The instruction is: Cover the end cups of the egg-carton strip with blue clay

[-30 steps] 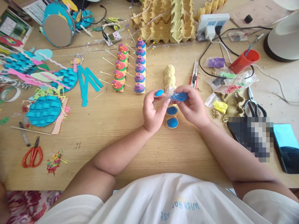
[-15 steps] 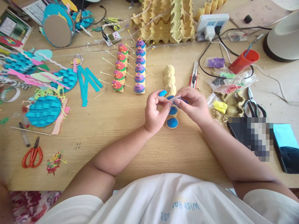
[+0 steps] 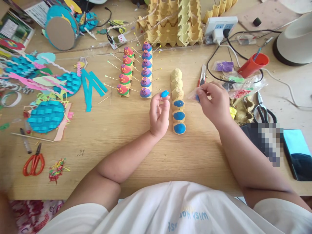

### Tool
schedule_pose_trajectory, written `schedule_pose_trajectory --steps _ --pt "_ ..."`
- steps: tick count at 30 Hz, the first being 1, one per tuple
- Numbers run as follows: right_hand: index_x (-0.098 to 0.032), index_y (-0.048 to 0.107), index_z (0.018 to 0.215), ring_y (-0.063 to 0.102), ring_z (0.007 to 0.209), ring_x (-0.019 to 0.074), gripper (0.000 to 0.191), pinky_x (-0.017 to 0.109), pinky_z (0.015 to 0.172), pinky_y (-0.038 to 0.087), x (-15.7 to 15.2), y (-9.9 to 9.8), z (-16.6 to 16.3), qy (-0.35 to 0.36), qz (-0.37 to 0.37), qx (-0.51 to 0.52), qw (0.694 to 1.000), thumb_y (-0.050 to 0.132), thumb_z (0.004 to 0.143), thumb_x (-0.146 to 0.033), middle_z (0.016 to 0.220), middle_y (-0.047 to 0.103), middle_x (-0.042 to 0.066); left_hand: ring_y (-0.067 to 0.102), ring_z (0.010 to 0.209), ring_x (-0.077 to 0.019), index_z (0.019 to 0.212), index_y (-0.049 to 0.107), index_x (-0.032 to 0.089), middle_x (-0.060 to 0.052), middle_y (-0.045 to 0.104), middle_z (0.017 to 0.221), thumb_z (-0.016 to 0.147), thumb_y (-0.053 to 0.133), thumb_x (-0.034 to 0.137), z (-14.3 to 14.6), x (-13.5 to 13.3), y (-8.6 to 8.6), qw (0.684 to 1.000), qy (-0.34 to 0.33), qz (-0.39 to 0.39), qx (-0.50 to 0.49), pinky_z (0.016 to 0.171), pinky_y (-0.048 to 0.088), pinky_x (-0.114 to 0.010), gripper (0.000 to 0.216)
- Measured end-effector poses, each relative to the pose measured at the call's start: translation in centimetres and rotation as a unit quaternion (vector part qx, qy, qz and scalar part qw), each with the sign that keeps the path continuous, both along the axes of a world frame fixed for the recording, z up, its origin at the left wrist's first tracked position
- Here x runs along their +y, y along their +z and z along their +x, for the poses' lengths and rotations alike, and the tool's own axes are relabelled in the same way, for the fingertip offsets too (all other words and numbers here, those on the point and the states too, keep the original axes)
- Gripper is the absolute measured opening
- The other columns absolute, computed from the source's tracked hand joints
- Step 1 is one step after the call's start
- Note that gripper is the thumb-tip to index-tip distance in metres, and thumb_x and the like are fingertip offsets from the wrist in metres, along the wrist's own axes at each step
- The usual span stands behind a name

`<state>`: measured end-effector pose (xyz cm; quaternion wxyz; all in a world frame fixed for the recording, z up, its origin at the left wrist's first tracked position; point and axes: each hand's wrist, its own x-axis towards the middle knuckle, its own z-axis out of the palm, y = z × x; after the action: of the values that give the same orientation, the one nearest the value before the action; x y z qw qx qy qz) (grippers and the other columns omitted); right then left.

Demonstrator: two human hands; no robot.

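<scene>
My left hand (image 3: 159, 114) has its fingers curled, with a small lump of blue modelling clay (image 3: 165, 93) at the fingertips. To the right, my right hand (image 3: 214, 102) pinches a clear plastic bag (image 3: 193, 95) that has some blue in it. Between my hands lies a strip of egg carton cups (image 3: 177, 81). Its three nearest cups carry blue clay patches (image 3: 179, 115), the front two wide and the third smaller; the farther cups are bare. Behind my left hand stand two finished-looking rows, one of red and green cups (image 3: 125, 69) and one of purple and blue cups (image 3: 146, 72), with pins sticking out.
A utility knife (image 3: 202, 75), a red cup (image 3: 253, 65), clay bags and black-handled scissors (image 3: 264, 112) lie right. Egg trays (image 3: 168, 29) and a power strip (image 3: 220, 27) stand behind. Blue woven paper (image 3: 46, 115), orange scissors (image 3: 34, 164) and blue strips (image 3: 87, 87) lie left.
My hands have come apart. The right hand has moved right with the plastic bag, and the left slightly left with the blue clay. The blue patches on the carton cups are now uncovered.
</scene>
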<state>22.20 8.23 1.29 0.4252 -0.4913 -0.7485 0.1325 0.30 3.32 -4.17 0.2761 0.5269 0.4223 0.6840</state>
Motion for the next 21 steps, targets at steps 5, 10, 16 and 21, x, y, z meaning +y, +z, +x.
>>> schedule_pose_trajectory --steps 5,10,16,21 --pt "-0.023 0.074 0.099 0.073 0.109 0.0391 0.031 0.057 0.098 0.057 1.2 -0.6 2.3 -0.102 -0.067 -0.207 0.971 0.050 0.114 -0.035 0.107 0.077 0.018 0.075 0.127 -0.0193 0.127 0.080 0.031 -0.004 0.083 0.128 0.116 0.050 0.073 -0.5 0.2 -0.8 0.997 0.053 -0.046 -0.017 0.114 0.057 -0.039 0.052" --pt "-0.022 0.075 0.134 0.065 0.132 0.0461 0.034 0.066 0.110 0.049 0.1 -0.6 1.4 -0.143 0.001 -0.227 0.963 0.056 0.114 -0.042 0.139 0.073 0.024 0.071 0.130 -0.0223 0.119 0.083 0.030 -0.007 0.082 0.128 0.116 0.038 0.079 -0.5 -0.2 -0.2 0.998 0.028 -0.061 -0.007 0.109 0.055 -0.042 0.067" --pt "-0.035 0.069 0.155 0.069 0.124 0.0382 0.046 0.058 0.110 0.050 -1.6 -1.6 -1.7 0.091 0.117 -0.129 0.981 0.068 0.113 -0.053 0.135 0.074 0.013 0.068 0.135 -0.0264 0.114 0.087 0.030 -0.009 0.079 0.127 0.115 0.024 0.082 -0.6 -0.8 0.9 0.995 -0.019 -0.090 0.032 0.129 0.048 -0.048 0.082" --pt "-0.034 0.080 0.142 0.074 0.105 0.0292 0.034 0.048 0.097 0.053 -1.7 -2.1 -2.6 0.155 0.137 -0.077 0.975 0.071 0.114 -0.050 0.115 0.082 0.008 0.067 0.133 -0.0277 0.109 0.086 0.032 -0.008 0.079 0.124 0.115 0.015 0.081 -0.8 -1.1 1.0 0.991 -0.065 -0.075 0.086 0.129 0.049 -0.050 0.086"
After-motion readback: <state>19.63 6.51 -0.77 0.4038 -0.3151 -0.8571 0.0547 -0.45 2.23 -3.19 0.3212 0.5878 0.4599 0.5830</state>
